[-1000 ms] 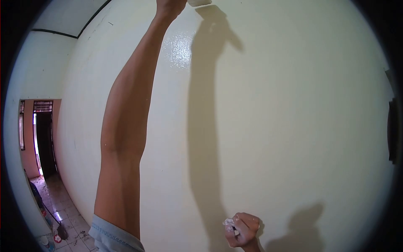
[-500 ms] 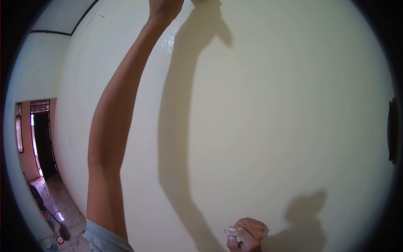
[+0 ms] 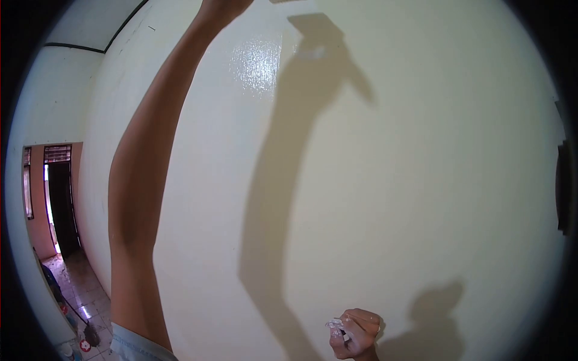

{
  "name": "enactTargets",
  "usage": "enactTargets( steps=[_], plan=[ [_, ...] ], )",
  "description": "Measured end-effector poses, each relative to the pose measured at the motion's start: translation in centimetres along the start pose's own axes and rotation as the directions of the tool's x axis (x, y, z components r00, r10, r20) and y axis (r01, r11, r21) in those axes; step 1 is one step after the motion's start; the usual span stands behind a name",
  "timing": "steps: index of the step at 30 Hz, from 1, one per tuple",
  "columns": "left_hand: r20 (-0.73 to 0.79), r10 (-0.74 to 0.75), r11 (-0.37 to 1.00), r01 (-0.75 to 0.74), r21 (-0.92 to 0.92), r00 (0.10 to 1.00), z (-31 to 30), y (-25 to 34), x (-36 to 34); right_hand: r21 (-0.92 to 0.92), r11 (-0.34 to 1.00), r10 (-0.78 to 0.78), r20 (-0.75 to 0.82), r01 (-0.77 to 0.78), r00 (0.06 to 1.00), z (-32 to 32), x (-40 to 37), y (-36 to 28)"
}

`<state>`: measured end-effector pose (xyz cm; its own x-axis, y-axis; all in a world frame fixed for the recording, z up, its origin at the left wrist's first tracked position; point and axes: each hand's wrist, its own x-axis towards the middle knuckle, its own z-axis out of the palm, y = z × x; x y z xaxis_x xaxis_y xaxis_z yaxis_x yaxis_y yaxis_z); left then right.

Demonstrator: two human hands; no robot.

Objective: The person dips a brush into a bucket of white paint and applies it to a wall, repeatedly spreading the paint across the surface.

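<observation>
My left arm reaches up along the pale wall [image 3: 385, 180]. My left hand [image 3: 226, 7] is cut off by the top edge, so its fingers are mostly hidden. Just right of it shows the pale, bristly edge of a paintbrush [image 3: 289, 2]; its shadow on the wall has a wide flat head and a handle slanting down. Below the brush, a wet patch [image 3: 256, 63] of paint shines. Low in the view, my right hand [image 3: 356, 332] is closed in a fist, with white paint-like stuff [image 3: 335, 323] at its fingers. What it grips is hidden.
At far left a dark door [image 3: 63, 207] stands beside a window, above a tiled floor [image 3: 87, 295] with assorted items on it. A dark object [image 3: 563, 186] is fixed at the right edge. A dark trim line borders the ceiling.
My left forearm has swung left, while the brush edge and arm shadow show farther right. More of the shiny wet patch is uncovered. My right hand has barely shifted.
</observation>
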<state>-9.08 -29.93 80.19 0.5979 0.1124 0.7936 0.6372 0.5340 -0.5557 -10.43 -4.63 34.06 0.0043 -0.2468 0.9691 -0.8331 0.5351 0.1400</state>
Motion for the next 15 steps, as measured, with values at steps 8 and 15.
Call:
enactTargets(
  steps=[8,15],
  plan=[
    [-0.133,-0.002,0.99,-0.016,-0.139,0.991,3.4,-5.9,4.7,0.016,1.0,0.002,0.064,-0.003,0.998,-1.0,-0.3,-0.2],
    [-0.133,-0.014,0.999,0.021,0.049,0.991,5.3,-4.8,1.8,0.017,0.998,-0.054,-0.078,0.056,0.995,-0.6,0.9,0.2]
  ],
)
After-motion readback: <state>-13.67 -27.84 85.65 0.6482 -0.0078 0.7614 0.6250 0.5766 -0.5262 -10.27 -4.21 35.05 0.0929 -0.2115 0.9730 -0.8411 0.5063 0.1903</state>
